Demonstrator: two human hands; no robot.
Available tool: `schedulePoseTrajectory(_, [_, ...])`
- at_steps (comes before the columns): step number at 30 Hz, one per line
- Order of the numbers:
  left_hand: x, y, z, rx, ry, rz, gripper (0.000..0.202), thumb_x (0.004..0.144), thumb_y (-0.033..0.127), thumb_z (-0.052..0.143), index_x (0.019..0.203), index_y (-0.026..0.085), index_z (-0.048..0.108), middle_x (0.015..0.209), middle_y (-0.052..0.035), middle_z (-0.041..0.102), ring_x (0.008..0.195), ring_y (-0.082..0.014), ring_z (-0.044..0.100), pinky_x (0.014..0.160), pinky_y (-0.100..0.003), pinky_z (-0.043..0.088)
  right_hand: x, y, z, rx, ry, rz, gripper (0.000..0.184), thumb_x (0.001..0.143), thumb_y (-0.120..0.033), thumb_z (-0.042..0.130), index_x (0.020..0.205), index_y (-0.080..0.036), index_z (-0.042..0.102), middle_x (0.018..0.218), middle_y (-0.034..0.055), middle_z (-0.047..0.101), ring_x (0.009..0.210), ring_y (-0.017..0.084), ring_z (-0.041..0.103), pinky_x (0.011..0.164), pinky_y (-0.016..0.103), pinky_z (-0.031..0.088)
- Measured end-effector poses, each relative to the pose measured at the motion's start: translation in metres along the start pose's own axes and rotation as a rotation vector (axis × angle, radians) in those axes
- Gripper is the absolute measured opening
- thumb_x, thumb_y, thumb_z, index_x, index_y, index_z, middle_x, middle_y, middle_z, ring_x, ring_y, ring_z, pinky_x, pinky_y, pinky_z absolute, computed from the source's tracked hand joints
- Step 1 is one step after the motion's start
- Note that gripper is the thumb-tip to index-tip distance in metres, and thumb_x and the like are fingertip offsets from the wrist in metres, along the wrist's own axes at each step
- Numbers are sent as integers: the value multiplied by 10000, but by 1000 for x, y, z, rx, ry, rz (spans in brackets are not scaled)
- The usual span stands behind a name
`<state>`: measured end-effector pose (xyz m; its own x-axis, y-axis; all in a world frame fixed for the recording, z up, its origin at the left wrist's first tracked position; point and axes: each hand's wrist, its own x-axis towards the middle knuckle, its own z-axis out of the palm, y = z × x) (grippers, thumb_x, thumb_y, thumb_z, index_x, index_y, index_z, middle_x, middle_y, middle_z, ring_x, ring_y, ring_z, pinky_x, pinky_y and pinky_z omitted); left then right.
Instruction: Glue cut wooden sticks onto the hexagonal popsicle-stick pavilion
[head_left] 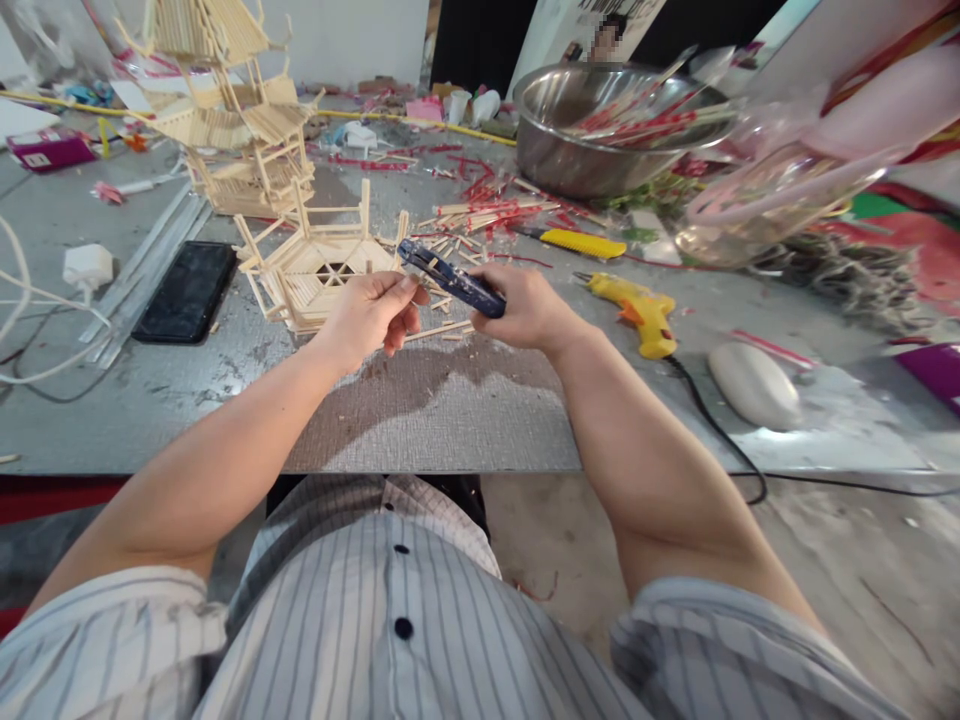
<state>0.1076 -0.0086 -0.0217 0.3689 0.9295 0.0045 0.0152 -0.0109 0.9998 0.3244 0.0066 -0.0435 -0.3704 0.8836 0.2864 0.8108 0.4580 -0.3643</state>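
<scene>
My right hand [517,305] is wrapped round a dark blue hand tool [457,282] with two long arms, perhaps a cutter. Its far end points left, and a pale bit shows between the arms. Just below that end, my left hand [379,308] is closed in a pinch; what lies between thumb and finger is too small to make out. Behind my left hand stands a low six-sided frame of wooden sticks [300,275], with upright posts and a spoked opening in its floor. Short stick pieces [450,328] lie beneath the tool.
A tiered stick tower [247,130] stands behind the frame. Left of it lies a black phone [186,290]. On the right are a yellow glue gun [645,312] with a trailing cord, a yellow utility knife [583,243], a white mouse-shaped object [752,385] and a steel basin [547,150].
</scene>
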Motion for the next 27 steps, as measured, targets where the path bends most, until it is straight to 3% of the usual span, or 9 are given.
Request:
schedulePoseTrajectory(12, [0,1,0,-62,-18,-38,335,1005,216,403,717,132,552,479,29,557,307,-48,472,324,-149,341,0,-1,0,-15,-11,-24,534,624,-222,544,1145,-141,625,1002,108,688,865,247,630,769,347,462])
schedulePoseTrajectory(27, [1,-1,0,-29,-19,-7,323,1000,281,445,727,138,542,494,35,552,315,-37,464,336,-141,338,0,-3,0,7,-16,-14,483,641,-230,542,1107,-145,639,974,101,688,894,267,643,777,359,469])
